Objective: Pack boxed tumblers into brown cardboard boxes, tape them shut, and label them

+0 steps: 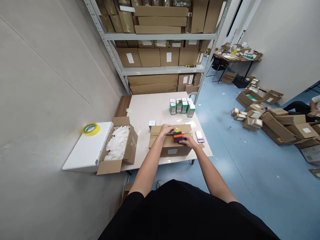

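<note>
A closed cardboard box [172, 141] sits at the table's near edge, a white label on its front side and shiny tape along its top. On top of it is a tape dispenser [178, 136], orange and dark, with a yellow part at its far side. My right hand [189, 141] grips the dispenser from the right. Just left of it, my left hand [167, 129] rests on the box top, fingers stretched toward the dispenser; their tips are small and partly hidden. Behind the box's left corner stands a small white-and-green carton [152, 124].
Several green-and-white cartons [184, 106] stand at the table's far right. A small stack of flat white packs [199, 136] lies right of the box. On the left are an open carton of white material [117, 143] and a yellow tape roll [91, 129]. Shelving [160, 36] rises behind.
</note>
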Tool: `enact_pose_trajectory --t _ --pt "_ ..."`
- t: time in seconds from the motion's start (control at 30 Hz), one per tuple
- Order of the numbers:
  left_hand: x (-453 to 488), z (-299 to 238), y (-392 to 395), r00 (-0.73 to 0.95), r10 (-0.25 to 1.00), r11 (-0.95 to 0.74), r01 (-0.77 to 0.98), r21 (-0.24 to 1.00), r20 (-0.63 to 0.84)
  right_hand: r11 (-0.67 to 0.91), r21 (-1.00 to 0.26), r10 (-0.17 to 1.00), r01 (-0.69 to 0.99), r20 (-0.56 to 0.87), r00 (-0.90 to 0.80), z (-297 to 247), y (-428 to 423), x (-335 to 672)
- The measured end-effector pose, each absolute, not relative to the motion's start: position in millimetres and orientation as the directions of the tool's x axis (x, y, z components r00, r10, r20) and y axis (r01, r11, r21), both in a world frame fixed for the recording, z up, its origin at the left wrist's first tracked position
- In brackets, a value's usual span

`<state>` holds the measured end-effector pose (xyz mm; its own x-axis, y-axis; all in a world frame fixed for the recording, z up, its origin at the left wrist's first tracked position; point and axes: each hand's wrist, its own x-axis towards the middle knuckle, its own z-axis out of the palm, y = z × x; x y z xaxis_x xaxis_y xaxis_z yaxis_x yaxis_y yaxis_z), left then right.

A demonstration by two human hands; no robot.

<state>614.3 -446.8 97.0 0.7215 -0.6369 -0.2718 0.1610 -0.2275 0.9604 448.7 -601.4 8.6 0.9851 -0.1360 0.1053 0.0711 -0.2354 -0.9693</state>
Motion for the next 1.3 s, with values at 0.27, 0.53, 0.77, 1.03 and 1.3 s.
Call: enact_pose_trajectory --t 0.27,0.53,0.77,1.03,1.3 --pt "625.6 113.3 -439.9 0.771 -0.635 -0.034 -0.089 0.995 0.047 -0.205 -0.976 -0.126 0.080 0.107 0.986 11.3 -601.0 450.5" --pt "608.9 109.9 -432.4 0.810 -0.535 0.021 -0.269 0.963 0.238 -0.224 -0.972 -0.126 0.064 0.094 0.988 9.5 -601.3 453.2" --pt "610.4 122.4 -427.3 0.847 -0.507 0.126 -0.111 0.986 0.160 -0.242 -0.969 -0.115 0.045 0.074 0.991 14.4 -599.1 447.9" --pt "607.7 140.8 -421.6 0.806 -0.580 0.155 -0.033 0.987 0.118 -0.188 -0.981 -0.121 0.051 0.075 0.990 18.1 -595.3 449.4" --pt "614.0 149.1 -415.8 0.709 -0.700 0.134 0.246 0.960 -0.084 -0.196 -0.980 -0.128 0.040 0.066 0.990 14.4 -595.0 450.0"
